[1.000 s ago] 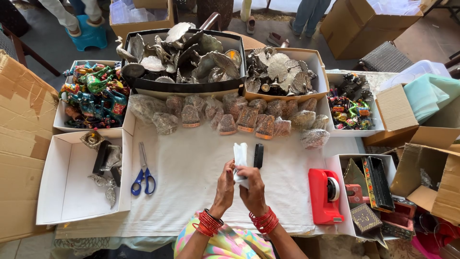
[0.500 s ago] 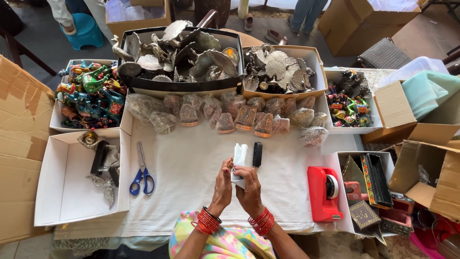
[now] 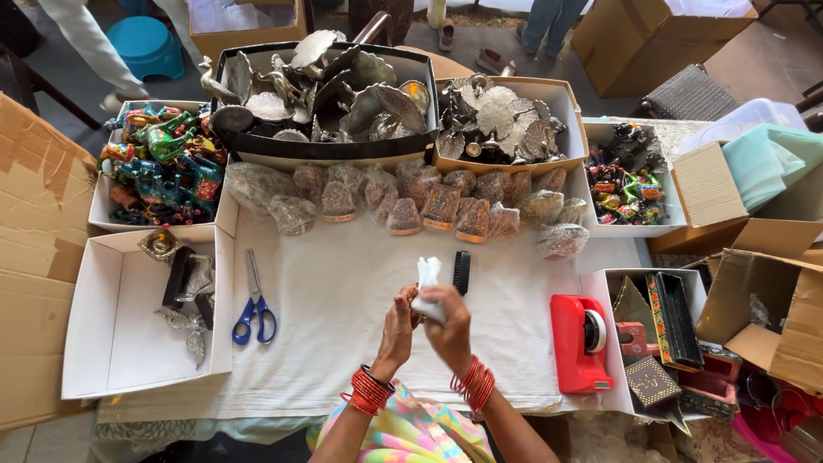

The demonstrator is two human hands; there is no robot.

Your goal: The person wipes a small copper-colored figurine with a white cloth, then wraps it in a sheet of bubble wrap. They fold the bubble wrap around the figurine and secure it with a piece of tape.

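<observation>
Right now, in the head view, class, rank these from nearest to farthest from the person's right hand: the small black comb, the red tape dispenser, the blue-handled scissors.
1. Small black comb: just above the right hand, on the white cloth.
2. Red tape dispenser: to the right, at the cloth's edge.
3. Blue-handled scissors: far left, beyond the left hand.

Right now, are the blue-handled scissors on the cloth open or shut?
Shut. The blue-handled scissors lie flat on the white cloth, blades together in one line pointing away from the person, the two handle loops side by side.
</observation>
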